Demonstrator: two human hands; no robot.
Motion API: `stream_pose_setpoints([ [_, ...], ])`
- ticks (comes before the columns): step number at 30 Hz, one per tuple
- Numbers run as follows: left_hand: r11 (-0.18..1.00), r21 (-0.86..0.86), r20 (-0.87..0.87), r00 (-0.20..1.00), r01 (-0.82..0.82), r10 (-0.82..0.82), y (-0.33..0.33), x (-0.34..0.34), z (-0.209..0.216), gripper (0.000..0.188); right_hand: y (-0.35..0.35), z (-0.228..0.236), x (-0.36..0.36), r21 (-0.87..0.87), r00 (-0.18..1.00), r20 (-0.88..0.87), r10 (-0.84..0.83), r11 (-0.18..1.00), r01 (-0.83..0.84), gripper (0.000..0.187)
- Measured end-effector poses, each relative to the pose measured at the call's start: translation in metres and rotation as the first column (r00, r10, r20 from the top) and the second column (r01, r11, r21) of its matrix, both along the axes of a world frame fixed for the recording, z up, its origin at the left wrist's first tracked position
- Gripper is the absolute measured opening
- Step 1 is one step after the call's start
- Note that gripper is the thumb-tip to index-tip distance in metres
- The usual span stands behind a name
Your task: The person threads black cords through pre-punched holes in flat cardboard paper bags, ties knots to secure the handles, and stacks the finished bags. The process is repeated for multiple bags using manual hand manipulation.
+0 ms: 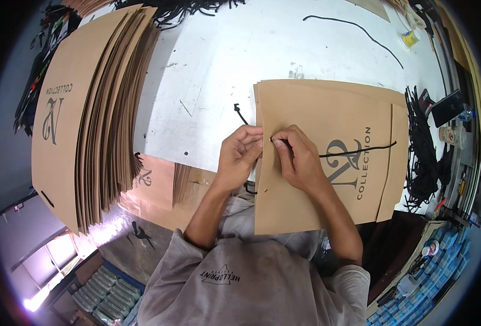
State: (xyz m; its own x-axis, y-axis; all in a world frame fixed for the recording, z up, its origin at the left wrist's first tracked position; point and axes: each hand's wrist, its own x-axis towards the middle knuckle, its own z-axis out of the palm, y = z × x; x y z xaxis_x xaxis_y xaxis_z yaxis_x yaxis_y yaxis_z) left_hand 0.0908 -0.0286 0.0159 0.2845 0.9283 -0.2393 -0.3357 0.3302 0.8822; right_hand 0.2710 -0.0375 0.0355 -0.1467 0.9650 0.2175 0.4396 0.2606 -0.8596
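Note:
A flat brown paper bag [305, 103] with dark print lies on the white table in front of me, its top edge to the left. My left hand [239, 155] grips that edge, its thumb near the punched hole. Over the bag's face, my right hand [301, 157] pinches a black cord [360, 150] right at the upper hole. The cord's long end trails right across the print. A second, lower hole [266, 190] is visible. Beyond the left edge, a knotted cord end [240, 113] sticks out, and a black loop [250, 188] shows below my left hand.
On the left stands a thick stack of brown bags [110, 108]. Bundles of black cords [422, 157] lie at the right edge beside a phone [446, 108] and a cup [451, 136]. One loose cord [360, 30] and a yellow-labelled tub [409, 39] sit at the back.

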Motion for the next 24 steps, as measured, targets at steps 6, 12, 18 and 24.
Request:
stream_pose_setpoints([
  [6, 0.992, -0.017, -0.028, 0.991, -0.128, 0.128, -0.007, 0.014, -0.002, 0.024, -0.001, -0.006, -0.008, 0.098, 0.992, -0.028, -0.12, 0.988, 0.122, 0.005],
  [12, 0.969, -0.074, -0.058, 0.971, -0.234, 0.23, -0.009, 0.026, -0.003, 0.023, -0.001, -0.01, -0.011, 0.104, 0.988, -0.025, -0.152, 0.983, 0.153, 0.006],
  [18, 0.971, -0.095, -0.118, 0.971, -0.222, 0.21, -0.009, 0.025, -0.002, 0.025, -0.003, -0.015, -0.009, 0.126, 0.991, -0.046, -0.127, 0.983, 0.132, 0.005],
  [24, 0.973, -0.104, -0.098, 0.976, -0.206, 0.196, -0.008, 0.024, -0.001, 0.026, -0.004, -0.013, -0.001, 0.062, 0.995, -0.07, -0.069, 0.995, 0.073, 0.009],
])
